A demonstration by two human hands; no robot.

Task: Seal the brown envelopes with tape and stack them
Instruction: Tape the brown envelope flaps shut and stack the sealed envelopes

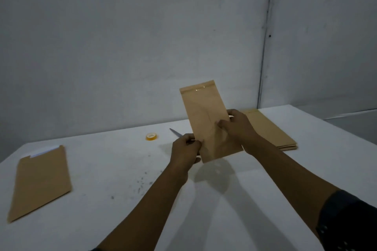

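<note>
A brown envelope (204,112) is held upright above the white table (122,179), its folded flap at the top covered by a shiny strip of clear tape. My left hand (185,149) pinches its lower left edge. My right hand (237,126) grips its right side, thumb on the front. Behind my right hand a stack of brown envelopes (271,130) lies flat at the back right. Another brown envelope (40,181) lies at the left with white paper showing at its open top. A small yellow tape roll (152,136) sits mid-table.
A thin grey blade, perhaps scissors (175,132), lies right of the tape roll, partly hidden by my left hand. Grey walls close the table off at the back. Dark scuff marks (140,183) speckle the table's middle.
</note>
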